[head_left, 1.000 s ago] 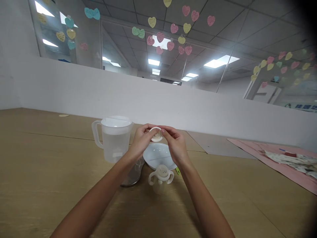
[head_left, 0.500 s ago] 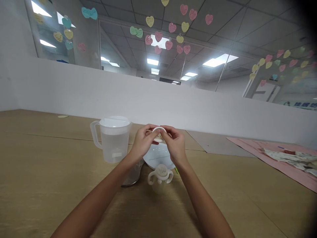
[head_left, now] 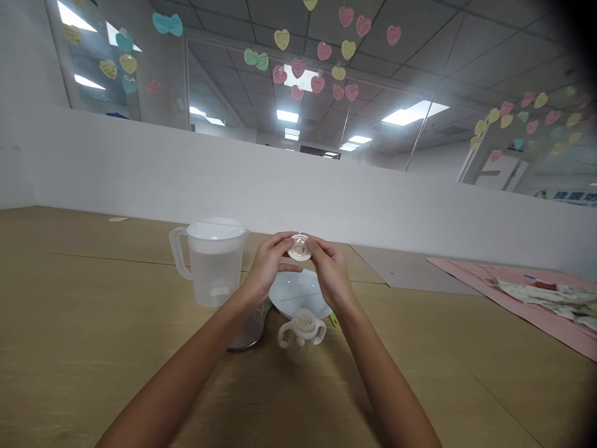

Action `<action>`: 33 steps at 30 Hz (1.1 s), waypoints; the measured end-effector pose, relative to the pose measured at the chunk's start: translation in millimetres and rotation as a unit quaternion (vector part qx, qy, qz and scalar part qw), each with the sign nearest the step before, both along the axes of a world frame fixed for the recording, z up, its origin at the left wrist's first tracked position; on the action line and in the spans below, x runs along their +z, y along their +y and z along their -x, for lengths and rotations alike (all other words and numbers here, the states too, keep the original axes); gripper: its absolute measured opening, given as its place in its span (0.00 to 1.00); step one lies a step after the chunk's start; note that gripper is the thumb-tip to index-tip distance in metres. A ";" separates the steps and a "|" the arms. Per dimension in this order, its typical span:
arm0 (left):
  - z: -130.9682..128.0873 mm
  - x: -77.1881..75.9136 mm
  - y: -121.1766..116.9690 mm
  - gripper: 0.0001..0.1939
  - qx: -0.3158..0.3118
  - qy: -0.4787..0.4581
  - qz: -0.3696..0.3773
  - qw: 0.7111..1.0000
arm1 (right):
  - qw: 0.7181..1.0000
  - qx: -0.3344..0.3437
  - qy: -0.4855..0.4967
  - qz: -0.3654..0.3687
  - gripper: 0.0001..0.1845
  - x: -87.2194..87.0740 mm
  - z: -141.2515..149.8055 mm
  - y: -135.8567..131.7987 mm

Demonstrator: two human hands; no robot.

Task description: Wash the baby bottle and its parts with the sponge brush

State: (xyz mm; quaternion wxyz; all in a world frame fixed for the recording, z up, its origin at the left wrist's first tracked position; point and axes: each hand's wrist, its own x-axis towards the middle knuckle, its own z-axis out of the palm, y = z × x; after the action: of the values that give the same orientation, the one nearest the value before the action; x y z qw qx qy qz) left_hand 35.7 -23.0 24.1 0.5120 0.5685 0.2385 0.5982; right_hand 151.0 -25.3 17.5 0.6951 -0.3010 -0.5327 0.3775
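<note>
White plastic disc (head_left: 299, 247) | between left hand (head_left: 269, 264) and right hand (head_left: 330, 269) — both grips closed on its rim

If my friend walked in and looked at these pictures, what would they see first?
Bright paper hearts would probably catch their eye first, stuck high up on the glass ahead. Lower down in the middle, the left hand and right hand hold a small round white piece between them. Just left of the hands, a big see-through jug stands on the wooden table.
</note>
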 end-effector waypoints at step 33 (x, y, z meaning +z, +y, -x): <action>1.7 -0.9 0.1 0.11 0.066 0.045 -0.020 0.997 | 0.997 0.051 -0.029 0.049 0.14 1.6 -2.4 -0.2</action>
State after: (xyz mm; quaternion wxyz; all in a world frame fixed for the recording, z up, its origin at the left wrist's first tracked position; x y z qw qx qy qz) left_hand 34.0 -22.9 23.2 0.4484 0.5878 0.2863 0.6096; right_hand 153.4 -25.6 19.1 0.6435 -0.3179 -0.5485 0.4289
